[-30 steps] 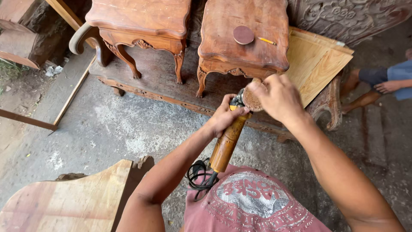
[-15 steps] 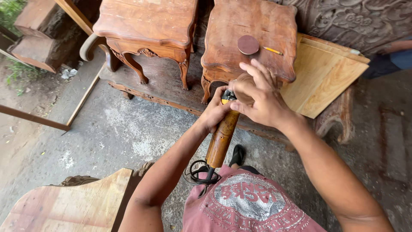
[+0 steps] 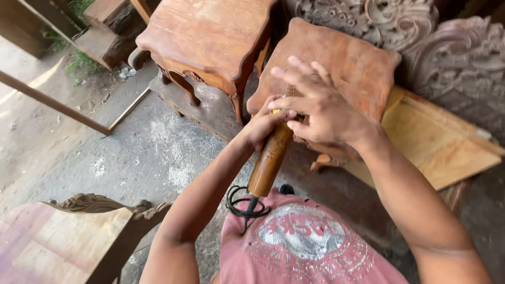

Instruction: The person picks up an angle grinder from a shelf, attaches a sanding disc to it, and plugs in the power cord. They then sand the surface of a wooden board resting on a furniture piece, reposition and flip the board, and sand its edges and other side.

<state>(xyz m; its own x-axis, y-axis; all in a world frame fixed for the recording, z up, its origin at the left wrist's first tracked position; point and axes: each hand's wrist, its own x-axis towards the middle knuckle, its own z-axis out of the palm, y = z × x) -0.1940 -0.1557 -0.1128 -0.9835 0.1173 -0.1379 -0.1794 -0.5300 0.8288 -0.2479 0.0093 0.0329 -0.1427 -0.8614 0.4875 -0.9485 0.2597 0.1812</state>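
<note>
A power tool with a dusty brown barrel body, slanting from five o'clock up to twelve, its head hidden under the hands; a black cord coils at its lower end, over the pink shirt, frame centre

We see a dusty concrete floor bearing two carved wooden stools, a pale wooden panel and loose planks.
</note>
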